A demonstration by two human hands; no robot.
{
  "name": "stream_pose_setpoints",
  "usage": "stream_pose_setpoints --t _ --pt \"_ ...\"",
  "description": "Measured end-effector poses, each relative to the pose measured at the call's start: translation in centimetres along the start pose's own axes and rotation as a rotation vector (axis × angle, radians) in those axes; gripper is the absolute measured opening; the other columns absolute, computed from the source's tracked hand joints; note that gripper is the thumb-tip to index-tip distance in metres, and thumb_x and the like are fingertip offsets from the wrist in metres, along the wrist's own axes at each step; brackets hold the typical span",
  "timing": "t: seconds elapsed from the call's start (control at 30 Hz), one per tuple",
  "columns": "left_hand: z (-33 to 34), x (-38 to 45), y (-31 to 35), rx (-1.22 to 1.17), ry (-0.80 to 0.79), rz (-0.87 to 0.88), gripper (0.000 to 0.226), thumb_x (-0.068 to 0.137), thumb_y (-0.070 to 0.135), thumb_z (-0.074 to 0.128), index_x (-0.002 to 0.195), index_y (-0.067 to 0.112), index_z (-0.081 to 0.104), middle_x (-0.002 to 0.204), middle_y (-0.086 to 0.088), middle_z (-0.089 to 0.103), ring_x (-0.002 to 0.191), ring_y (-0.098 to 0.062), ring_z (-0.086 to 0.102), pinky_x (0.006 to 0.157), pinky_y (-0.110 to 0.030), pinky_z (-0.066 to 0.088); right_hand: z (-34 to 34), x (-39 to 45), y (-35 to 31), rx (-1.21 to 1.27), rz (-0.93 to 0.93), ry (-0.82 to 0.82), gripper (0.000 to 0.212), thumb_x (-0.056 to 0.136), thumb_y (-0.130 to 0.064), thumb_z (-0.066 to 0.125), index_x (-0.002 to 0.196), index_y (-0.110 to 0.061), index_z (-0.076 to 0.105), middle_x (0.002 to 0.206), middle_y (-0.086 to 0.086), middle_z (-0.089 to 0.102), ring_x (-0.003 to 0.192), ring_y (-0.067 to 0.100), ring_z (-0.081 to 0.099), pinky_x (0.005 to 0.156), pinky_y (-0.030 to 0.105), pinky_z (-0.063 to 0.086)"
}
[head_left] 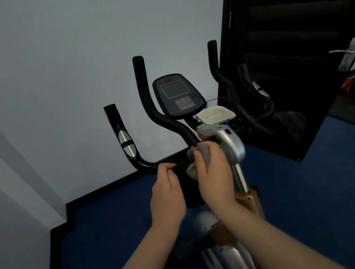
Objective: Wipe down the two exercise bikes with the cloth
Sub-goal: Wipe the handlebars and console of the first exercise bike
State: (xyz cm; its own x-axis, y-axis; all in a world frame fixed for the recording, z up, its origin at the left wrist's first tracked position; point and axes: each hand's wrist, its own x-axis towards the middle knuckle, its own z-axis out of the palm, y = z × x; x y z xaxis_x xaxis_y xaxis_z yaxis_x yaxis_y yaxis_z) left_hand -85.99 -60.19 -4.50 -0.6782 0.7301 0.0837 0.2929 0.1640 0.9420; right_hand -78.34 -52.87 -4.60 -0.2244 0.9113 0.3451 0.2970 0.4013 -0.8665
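An exercise bike stands right in front of me, with black handlebars (158,114), a dark console (178,97) and a silver stem (233,147). My left hand (166,194) grips the lower handlebar near its middle. Just to its right, my right hand (214,170) holds a grey cloth (199,154) bunched against the handlebar where it meets the stem. Only one bike is in view.
A pale wall runs behind the bike, with a black skirting at the blue floor (315,195). A white tray (215,113) in a wire basket sits right of the console. A dark glass door (296,51) with a metal handle (346,53) stands at right.
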Motion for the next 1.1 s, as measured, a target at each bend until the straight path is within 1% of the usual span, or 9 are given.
stream_pose_setpoints --t 0.1,0.23,0.4,0.57,0.73,0.83,0.97,1.03,1.1 --pt "-0.1 0.0 0.1 0.005 -0.016 0.002 0.026 0.102 0.031 0.027 0.102 0.033 0.053 0.082 -0.002 0.064 0.075 -0.021 0.061 0.069 -0.054 0.052 -0.9 -2.1 1.2 0.051 0.039 0.013 0.023 0.097 -0.043 0.045 0.113 -0.027 0.051 0.108 -0.004 0.059 0.093 0.004 0.059 0.073 0.017 0.049" --pt "-0.1 0.1 0.0 0.001 -0.026 0.006 0.026 0.102 0.031 0.028 0.1 0.035 0.053 0.081 -0.003 0.064 0.075 -0.023 0.061 0.069 -0.056 0.052 -1.9 0.5 0.8 -0.077 0.027 -0.148 0.014 0.099 -0.037 0.047 0.102 -0.025 0.052 0.093 -0.003 0.062 0.083 0.011 0.061 0.069 0.03 0.048" --pt "-0.2 -0.2 0.0 -0.021 -0.021 -0.002 0.027 0.103 0.032 0.028 0.101 0.032 0.055 0.08 -0.006 0.064 0.075 -0.026 0.06 0.069 -0.055 0.052 -0.9 -1.9 0.8 0.053 0.056 -0.004 0.013 0.099 -0.038 0.046 0.107 -0.029 0.049 0.101 -0.004 0.061 0.09 0.004 0.06 0.072 0.022 0.049" --pt "-0.3 -0.2 0.0 -0.038 -0.033 0.012 0.027 0.103 0.031 0.029 0.101 0.031 0.056 0.079 -0.003 0.063 0.071 -0.022 0.059 0.069 -0.054 0.052 -2.7 -0.9 1.0 -0.126 0.042 -0.203 0.015 0.1 -0.039 0.044 0.098 -0.025 0.047 0.088 -0.003 0.06 0.079 0.008 0.058 0.058 0.021 0.038" --pt "-0.4 -0.2 -0.1 -0.043 -0.023 -0.006 0.028 0.103 0.031 0.029 0.104 0.031 0.057 0.077 -0.006 0.062 0.069 -0.021 0.057 0.068 -0.052 0.05 -1.4 0.7 -0.7 -0.194 -0.058 -0.101 0.019 0.1 -0.035 0.046 0.101 -0.018 0.055 0.091 0.0 0.06 0.081 0.014 0.059 0.069 0.033 0.048" --pt "-0.7 -0.1 0.0 -0.028 -0.046 0.01 0.027 0.103 0.03 0.031 0.105 0.027 0.058 0.079 -0.005 0.063 0.07 -0.021 0.058 0.068 -0.049 0.05 -2.1 -1.3 0.4 -0.124 -0.013 -0.118 0.018 0.099 -0.038 0.045 0.105 -0.022 0.052 0.095 -0.002 0.06 0.084 0.012 0.059 0.07 0.029 0.046" --pt "-1.0 0.1 0.1 0.019 -0.079 0.023 0.026 0.103 0.029 0.032 0.106 0.028 0.057 0.079 -0.004 0.062 0.067 -0.016 0.056 0.061 -0.043 0.046 -4.0 -1.0 1.5 -0.183 0.011 -0.308 0.016 0.1 -0.04 0.044 0.101 -0.024 0.048 0.089 -0.003 0.059 0.08 0.009 0.057 0.058 0.016 0.036" --pt "-1.2 0.1 0.2 0.052 -0.09 0.033 0.026 0.103 0.028 0.032 0.107 0.029 0.057 0.085 -0.002 0.064 0.075 -0.018 0.06 0.068 -0.045 0.05 -4.8 0.0 1.6 -0.174 0.01 -0.356 0.019 0.099 -0.042 0.046 0.099 -0.023 0.051 0.084 -0.005 0.061 0.076 0.005 0.057 0.056 0.012 0.037" --pt "-1.7 0.3 0.5 0.098 -0.113 0.026 0.025 0.103 0.028 0.033 0.106 0.03 0.058 0.087 -0.003 0.066 0.08 -0.021 0.062 0.075 -0.048 0.05 -5.8 0.4 1.9 -0.088 0.054 -0.302 0.022 0.099 -0.044 0.046 0.1 -0.025 0.056 0.084 -0.006 0.063 0.077 0.003 0.06 0.059 0.014 0.042"
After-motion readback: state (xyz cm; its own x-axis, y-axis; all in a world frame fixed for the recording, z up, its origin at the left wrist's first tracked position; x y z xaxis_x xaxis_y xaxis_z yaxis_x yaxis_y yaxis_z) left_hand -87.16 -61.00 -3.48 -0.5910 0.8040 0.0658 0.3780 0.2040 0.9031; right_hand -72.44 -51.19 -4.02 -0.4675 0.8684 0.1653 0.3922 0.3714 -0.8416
